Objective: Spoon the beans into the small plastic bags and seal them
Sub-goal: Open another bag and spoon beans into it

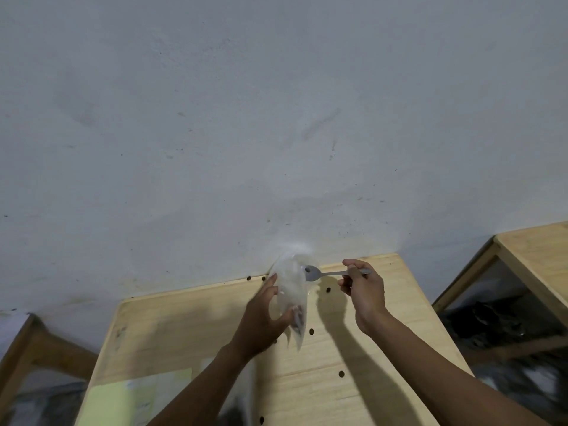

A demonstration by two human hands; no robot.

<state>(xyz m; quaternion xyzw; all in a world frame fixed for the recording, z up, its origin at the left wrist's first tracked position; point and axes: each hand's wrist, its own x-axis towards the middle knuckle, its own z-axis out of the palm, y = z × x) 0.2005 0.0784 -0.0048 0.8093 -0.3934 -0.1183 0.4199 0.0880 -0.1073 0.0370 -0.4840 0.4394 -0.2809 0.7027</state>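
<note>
- The step in hand looks like filling: a spoon [319, 273] sits at the mouth of a small clear bag [292, 298], just below the middle of the frame.
- The left hand [264, 321] holds the bag upright above the wooden table [353, 348], fingers curled round its side. The bag is blurred, so the exact pinch cannot be told.
- The right hand [364, 289] pinches the spoon's handle between thumb and curled fingers, with the bowl pointing left, against the bag's open top.
- One dark bean [307, 269] lies in the spoon's bowl.
- More beans form a dark clump [297, 319] at the bottom of the bag, so the bag is judged partly filled.
- Loose beans [328, 289] lie scattered over the table, from the far edge at the wall to the lower part of the frame.
- No bowl or supply of beans shows clearly in the frame.
- Next move, as a judgement: tip the spoon so the bean drops inside, keeping the bag's mouth open and steady under it, since the thin plastic can fold shut.
- Sealing is not yet begun; the bag's top is open.
</note>
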